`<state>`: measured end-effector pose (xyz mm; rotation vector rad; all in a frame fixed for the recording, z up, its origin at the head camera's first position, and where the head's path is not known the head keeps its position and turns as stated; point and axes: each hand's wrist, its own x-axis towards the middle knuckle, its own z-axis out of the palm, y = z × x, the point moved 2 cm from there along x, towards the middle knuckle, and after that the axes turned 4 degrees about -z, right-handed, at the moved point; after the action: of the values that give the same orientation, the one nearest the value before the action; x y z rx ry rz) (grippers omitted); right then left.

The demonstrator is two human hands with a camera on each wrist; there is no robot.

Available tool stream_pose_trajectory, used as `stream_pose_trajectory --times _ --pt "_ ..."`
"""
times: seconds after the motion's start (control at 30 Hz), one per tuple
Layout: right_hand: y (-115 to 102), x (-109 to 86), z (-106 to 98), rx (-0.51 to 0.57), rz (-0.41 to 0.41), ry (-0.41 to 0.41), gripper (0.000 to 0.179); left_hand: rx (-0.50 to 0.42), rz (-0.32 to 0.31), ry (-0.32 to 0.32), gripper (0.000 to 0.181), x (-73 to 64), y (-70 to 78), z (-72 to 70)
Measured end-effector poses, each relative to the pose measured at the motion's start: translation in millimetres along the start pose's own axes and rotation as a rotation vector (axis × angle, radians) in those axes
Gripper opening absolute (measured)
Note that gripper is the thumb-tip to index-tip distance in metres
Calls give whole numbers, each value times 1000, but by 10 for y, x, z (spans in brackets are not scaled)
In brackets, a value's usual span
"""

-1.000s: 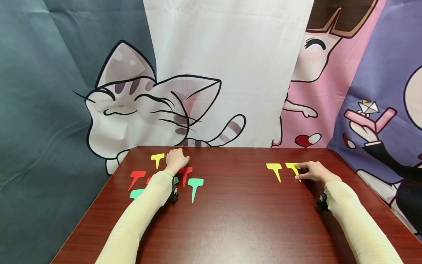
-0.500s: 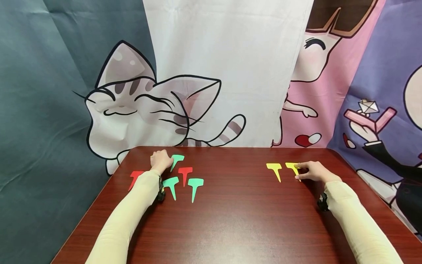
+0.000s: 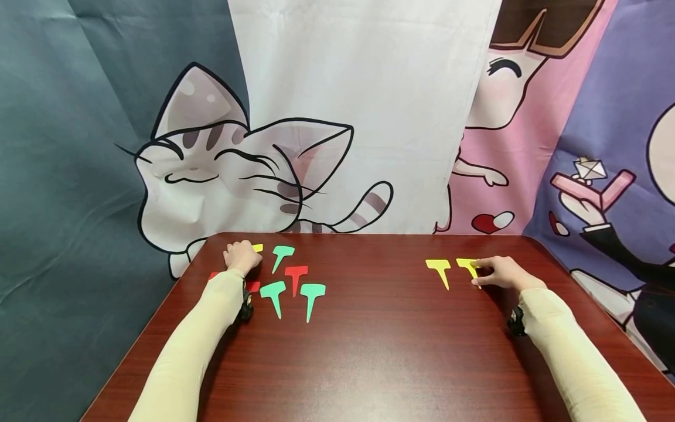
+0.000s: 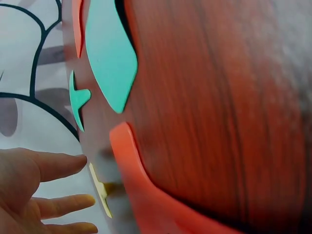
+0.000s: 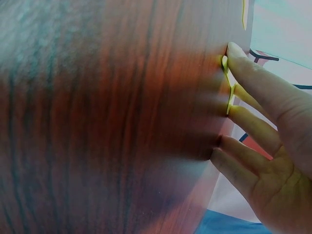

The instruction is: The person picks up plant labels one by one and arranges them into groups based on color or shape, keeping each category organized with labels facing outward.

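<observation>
My left hand is over the back left of the table, beside a yellow T-shaped plant label that it partly covers. In the left wrist view, the fingers are extended toward that yellow label, with nothing held. A red plant label lies nearer the camera there. On the back right, my right hand rests on another yellow plant label lying on the table. Its straight fingertips touch that label in the right wrist view. A second yellow plant label lies just left of it.
Green plant labels and a red plant label lie right of my left forearm. Two more red labels show partly beside that sleeve. The brown table ends against a printed cloth backdrop.
My left hand has moved leftward along the back of the table, uncovering a green label and part of the yellow one. The right hand has stayed on its yellow label.
</observation>
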<state>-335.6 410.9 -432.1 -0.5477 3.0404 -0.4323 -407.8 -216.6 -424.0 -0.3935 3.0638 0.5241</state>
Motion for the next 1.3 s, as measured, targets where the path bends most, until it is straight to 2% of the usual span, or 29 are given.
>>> stream_pose_trajectory --times 0.33,0.63,1.1,1.3 --pt "-3 -6 -7 3 1 12 64 -18 -13 -5 26 57 -126 -15" --pt "-12 -1 5 3 8 9 64 -69 -54 -14 15 62 -93 -11" --pt "1 8 15 -8 16 -3 66 -101 -142 -13 20 110 -110 31" --pt "13 0 7 -4 12 5 66 -136 -151 -1 42 122 -112 8"
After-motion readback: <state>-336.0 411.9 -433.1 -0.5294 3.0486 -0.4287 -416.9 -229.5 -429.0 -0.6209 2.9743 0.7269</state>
